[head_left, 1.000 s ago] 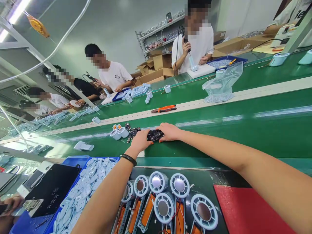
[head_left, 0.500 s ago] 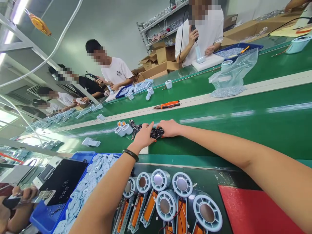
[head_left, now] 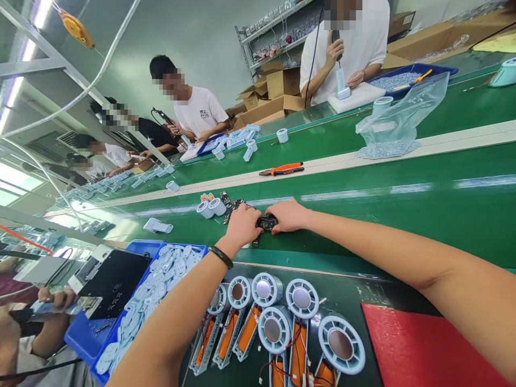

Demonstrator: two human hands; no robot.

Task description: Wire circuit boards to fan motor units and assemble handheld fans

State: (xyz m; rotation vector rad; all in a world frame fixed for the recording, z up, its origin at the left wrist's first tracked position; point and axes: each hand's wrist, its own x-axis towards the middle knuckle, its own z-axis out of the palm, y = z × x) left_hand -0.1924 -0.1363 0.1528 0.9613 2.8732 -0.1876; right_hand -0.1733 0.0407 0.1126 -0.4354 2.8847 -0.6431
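Head view: a small black board (head_left: 267, 222) is held on the green belt (head_left: 363, 215)
It is pinched at its left end by the left hand (head_left: 242, 226) and at its right end by the right hand (head_left: 289, 216). It could be bent if squeezed too hard, and the white round parts (head_left: 212, 207) just to the left could be knocked
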